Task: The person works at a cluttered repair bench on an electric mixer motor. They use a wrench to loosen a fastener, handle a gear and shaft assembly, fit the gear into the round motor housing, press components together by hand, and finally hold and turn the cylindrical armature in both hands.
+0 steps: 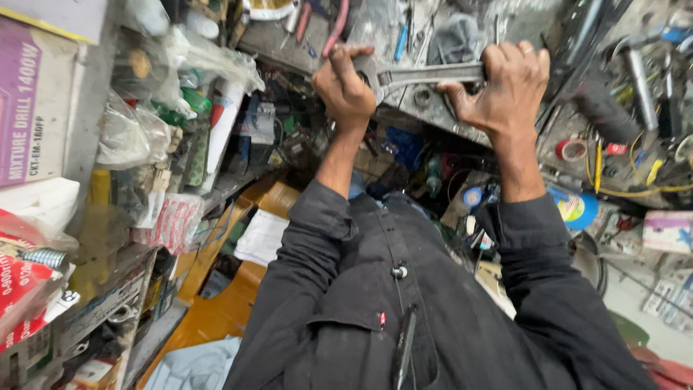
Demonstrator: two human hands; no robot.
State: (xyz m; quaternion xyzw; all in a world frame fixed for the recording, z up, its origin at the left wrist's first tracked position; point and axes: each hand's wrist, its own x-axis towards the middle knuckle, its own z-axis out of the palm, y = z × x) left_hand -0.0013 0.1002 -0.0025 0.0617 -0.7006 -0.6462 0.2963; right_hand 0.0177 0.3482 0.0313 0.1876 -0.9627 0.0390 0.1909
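Bright, even light, soft shadows below the bench, edges stretched by wide-angle distortion, slight blur.

Cluttered repair workshop: tool-strewn workbench (433, 108), packed shelves (137, 289), boxed power drill (36, 101), wire coils (635, 180).

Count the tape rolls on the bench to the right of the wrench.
2: a red tape roll just right of the right hand, and a blue-and-yellow roll below it. Clutter may hide more.

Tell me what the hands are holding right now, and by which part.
A large metal wrench: the right hand grips its handle end, the left hand closes around its head end.
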